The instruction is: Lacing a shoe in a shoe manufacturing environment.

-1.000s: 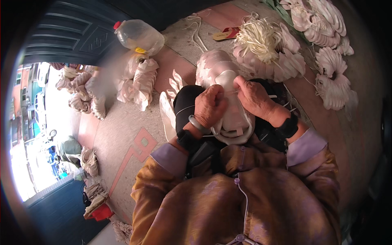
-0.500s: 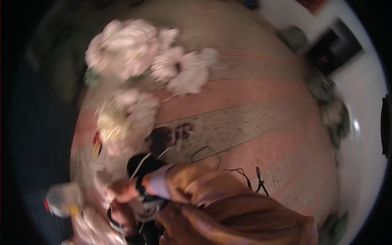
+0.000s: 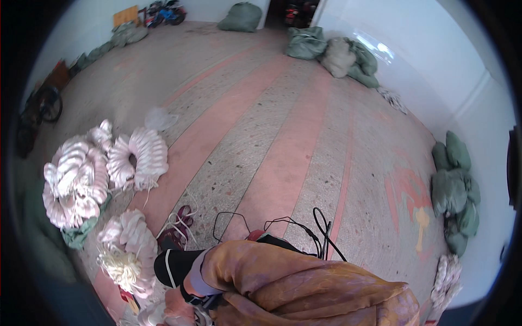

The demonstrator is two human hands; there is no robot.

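Note:
My right hand (image 3: 178,307) is at the bottom edge, below a lavender cuff and a black wristband. Its fingers are partly cut off by the frame edge and look curled on a bundle of white yarn (image 3: 151,315). My left hand is out of sight. Close above lies a hank of white yarn (image 3: 130,239) with a cream tuft of loose ends (image 3: 120,269). Beside the wrist is a black rounded shape (image 3: 176,266) crossed by a white cord. A red and yellow item (image 3: 129,301) lies left of the hand.
More hanks of pale yarn (image 3: 76,179) are heaped at the left on green cloth (image 3: 80,234). A maroon item (image 3: 184,217) lies among loose white cords. Black cables (image 3: 326,233) curl in front of me. Green sacks (image 3: 451,190) line the right wall; others (image 3: 307,43) stand by the doorway.
The view has swung up and right, so more floor and walls show. The yarn hanks now sit further left. My left hand, visible before near the right one, has left the picture.

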